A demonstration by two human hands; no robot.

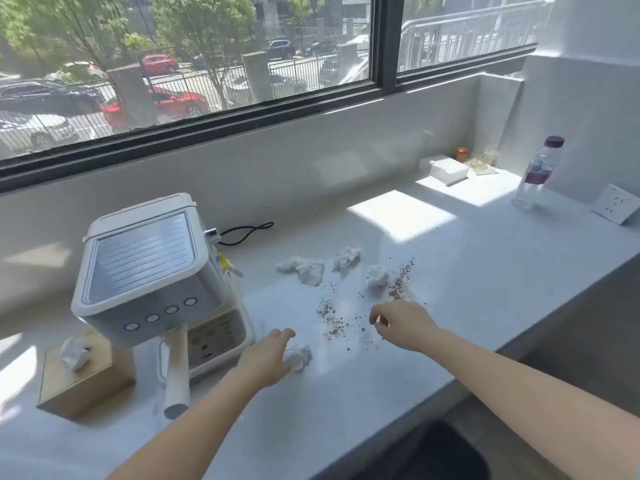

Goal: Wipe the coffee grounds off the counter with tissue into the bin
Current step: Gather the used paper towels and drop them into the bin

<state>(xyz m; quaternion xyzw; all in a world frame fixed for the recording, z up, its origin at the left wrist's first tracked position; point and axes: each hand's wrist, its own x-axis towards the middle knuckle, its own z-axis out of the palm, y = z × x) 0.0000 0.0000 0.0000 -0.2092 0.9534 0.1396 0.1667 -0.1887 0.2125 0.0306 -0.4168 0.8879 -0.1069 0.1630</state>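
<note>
Dark coffee grounds are scattered on the white counter (450,271), one patch (331,313) in the middle and another (401,282) further right. My left hand (266,356) holds a crumpled white tissue (299,356) between fingers and thumb, down on the counter just left of the grounds. Over the near edge of the grounds hovers my right hand (401,323), its fingers loosely curled and nothing in them. Three more crumpled tissues (306,270) (346,258) (376,276) lie behind the grounds. A dark bin (433,455) shows below the counter's front edge.
A white coffee machine (152,271) stands at the left, its portafilter handle (176,375) pointing toward me and its black cable (246,232) behind. A wooden tissue box (86,382) sits at its left. At the far right are a water bottle (536,171), a white box (448,169) and a wall socket (616,204).
</note>
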